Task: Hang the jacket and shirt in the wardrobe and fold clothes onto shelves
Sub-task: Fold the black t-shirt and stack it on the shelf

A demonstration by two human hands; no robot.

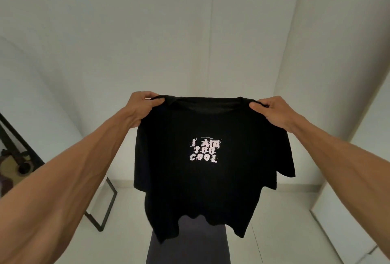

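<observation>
Hanging in mid-air before the plain white wall (190,31), a soft black T-shirt (211,190) with ragged white lettering spreads flat above a dark grey surface (190,249); left hand (141,109) and right hand (274,111) each pinch a shoulder seam with curled fingers

blk tee (211,190); white print (203,150)

Home: guitar (12,166), leaning black frame (109,209).
</observation>
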